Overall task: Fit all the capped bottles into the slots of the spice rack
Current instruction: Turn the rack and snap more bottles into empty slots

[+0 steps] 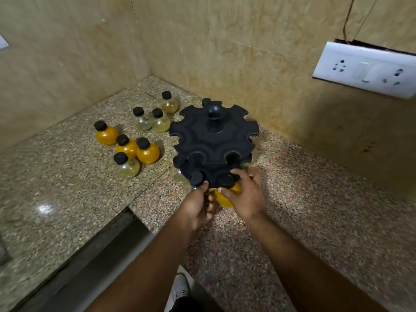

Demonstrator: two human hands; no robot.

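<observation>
A black round spice rack (213, 134) with notched slots stands on the granite counter (67, 199) in the corner. My right hand (247, 194) grips an orange bottle (225, 199) with a black cap at the rack's near lower edge. My left hand (198, 206) touches the rack's rim beside a capped clear bottle (196, 178) that sits in a lower slot. Left of the rack stand several loose capped bottles: orange ones (147, 150) and pale ones (160, 121).
Tiled walls close the corner behind and to the right of the rack. A white socket plate (364, 68) hangs on the right wall. The counter's front edge steps inward near my left forearm, with floor and a shoe (180, 289) below.
</observation>
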